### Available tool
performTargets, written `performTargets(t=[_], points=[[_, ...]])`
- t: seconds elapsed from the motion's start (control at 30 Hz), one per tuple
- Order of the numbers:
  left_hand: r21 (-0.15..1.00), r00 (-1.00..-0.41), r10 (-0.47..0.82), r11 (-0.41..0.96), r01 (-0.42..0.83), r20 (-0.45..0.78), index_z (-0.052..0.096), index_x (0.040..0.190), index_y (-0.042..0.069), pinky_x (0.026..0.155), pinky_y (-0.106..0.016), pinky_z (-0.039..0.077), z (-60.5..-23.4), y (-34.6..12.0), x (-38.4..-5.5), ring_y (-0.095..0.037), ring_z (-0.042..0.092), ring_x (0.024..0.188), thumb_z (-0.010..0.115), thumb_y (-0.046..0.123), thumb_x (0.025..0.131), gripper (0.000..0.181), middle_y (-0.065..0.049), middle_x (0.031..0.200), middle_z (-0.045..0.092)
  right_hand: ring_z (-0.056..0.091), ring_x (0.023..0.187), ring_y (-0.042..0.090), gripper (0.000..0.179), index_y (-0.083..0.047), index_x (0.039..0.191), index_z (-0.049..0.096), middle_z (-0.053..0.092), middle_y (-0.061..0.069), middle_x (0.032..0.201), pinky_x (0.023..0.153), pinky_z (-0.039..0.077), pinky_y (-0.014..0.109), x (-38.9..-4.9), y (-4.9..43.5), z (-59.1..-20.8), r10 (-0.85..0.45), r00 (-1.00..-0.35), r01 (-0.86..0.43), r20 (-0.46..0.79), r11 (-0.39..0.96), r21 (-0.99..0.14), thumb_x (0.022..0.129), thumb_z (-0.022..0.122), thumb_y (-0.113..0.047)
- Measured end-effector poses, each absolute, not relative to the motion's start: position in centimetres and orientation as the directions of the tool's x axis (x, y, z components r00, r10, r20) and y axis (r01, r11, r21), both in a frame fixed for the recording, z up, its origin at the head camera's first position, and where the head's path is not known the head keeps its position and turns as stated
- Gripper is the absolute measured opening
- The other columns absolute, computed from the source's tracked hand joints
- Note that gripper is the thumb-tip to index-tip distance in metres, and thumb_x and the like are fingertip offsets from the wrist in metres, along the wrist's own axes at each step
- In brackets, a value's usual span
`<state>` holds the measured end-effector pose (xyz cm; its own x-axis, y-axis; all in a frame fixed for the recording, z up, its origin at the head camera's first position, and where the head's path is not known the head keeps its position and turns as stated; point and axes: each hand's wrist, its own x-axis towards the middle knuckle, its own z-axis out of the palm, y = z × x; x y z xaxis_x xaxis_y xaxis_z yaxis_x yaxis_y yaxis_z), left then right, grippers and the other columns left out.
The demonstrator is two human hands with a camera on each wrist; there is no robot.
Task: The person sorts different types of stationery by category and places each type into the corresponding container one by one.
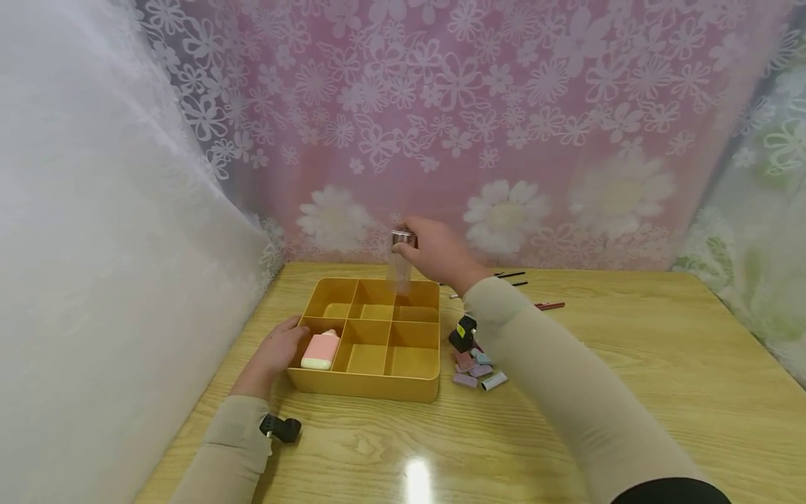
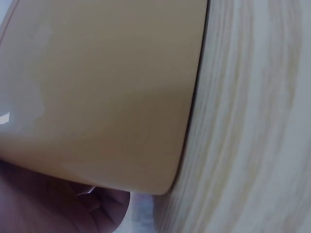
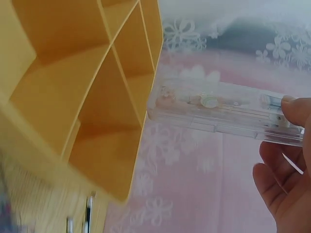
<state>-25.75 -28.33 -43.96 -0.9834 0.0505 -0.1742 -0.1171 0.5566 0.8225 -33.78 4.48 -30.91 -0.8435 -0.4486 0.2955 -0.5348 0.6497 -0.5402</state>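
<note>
1. A floral curtain (image 1: 409, 105) hangs behind a wood-grain table (image 1: 365, 455); the yellow tray (image 1: 362, 385) on it serves as the clock's centre, 12 being its far side.
2. The right hand (image 1: 437, 248) pinches a clear case (image 3: 209, 104) between thumb and fingers, at 1 o'clock by the far rim. Whether case and rim touch, I cannot tell.
3. The left hand (image 1: 277, 346) grips the tray's side wall between 8 and 9 o'clock, fingers bent at its edge.
4. Filling seems at an early stage: the pink bottle (image 1: 322, 347) sits in the 8 o'clock compartment, while the other five look bare. The case is not yet set down; small blocks (image 1: 481, 372) at 4 o'clock and slim sticks (image 1: 511, 274) between 2 and 3 lie outside.
5. Count: one tray, six compartments, one bottle, one case, at least five blocks and at least three sticks; the right arm may hide more.
</note>
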Motion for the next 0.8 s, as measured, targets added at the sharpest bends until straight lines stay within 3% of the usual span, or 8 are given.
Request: performTargets(t=[0.3, 0.53, 0.7, 0.8], points=[[0.824, -0.984, 0.059, 0.556, -0.107, -0.168, 0.036, 0.157, 0.006, 0.116, -0.06, 0.023, -43.9, -28.1, -26.1, -0.042, 0.032, 0.144, 0.033, 0.029, 0.11, 0.053, -0.021, 0.157, 0.037, 0.058, 0.088, 0.013, 0.039, -0.018, 0.137, 0.059, 0.062, -0.008, 0.101, 0.074, 0.052, 0.033, -33.8, 0.4, -31.2, -0.488, -0.83, -0.542, 0.271, 0.588, -0.601, 0.102, 0.062, -0.036], [0.833, -0.983, 0.07, 0.542, -0.107, -0.172, 0.035, 0.158, 0.006, 0.117, -0.059, 0.024, -43.5, -28.0, -26.5, -0.041, 0.034, 0.143, 0.033, 0.029, 0.109, 0.054, -0.022, 0.157, 0.037, 0.06, 0.091, 0.011, 0.035, -0.017, 0.135, 0.06, 0.064, -0.006, 0.105, 0.078, 0.053, 0.03, -33.9, -2.3, -31.6, -0.508, -0.814, -0.57, 0.282, 0.609, -0.551, 0.103, 0.061, -0.033], [0.83, -0.981, 0.058, 0.543, -0.123, -0.183, 0.035, 0.158, 0.006, 0.116, -0.059, 0.024, -43.7, -28.1, -26.3, -0.042, 0.035, 0.142, 0.034, 0.028, 0.109, 0.054, -0.022, 0.157, 0.037, 0.06, 0.098, 0.01, 0.04, -0.017, 0.142, 0.055, 0.065, -0.004, 0.114, 0.082, 0.053, 0.03, -33.6, -4.4, -32.4, -0.535, -0.81, -0.57, 0.24, 0.624, -0.534, 0.105, 0.057, -0.033], [0.836, -0.981, 0.054, 0.533, -0.129, -0.186, 0.034, 0.158, 0.005, 0.116, -0.059, 0.024, -43.8, -28.3, -26.1, -0.042, 0.035, 0.142, 0.034, 0.028, 0.109, 0.054, -0.023, 0.157, 0.037, 0.062, 0.085, 0.011, 0.04, -0.017, 0.147, 0.051, 0.065, -0.002, 0.124, 0.074, 0.053, 0.029, -33.3, -5.6, -33.1, -0.567, -0.796, -0.588, 0.212, 0.64, -0.496, 0.109, 0.049, -0.029]])
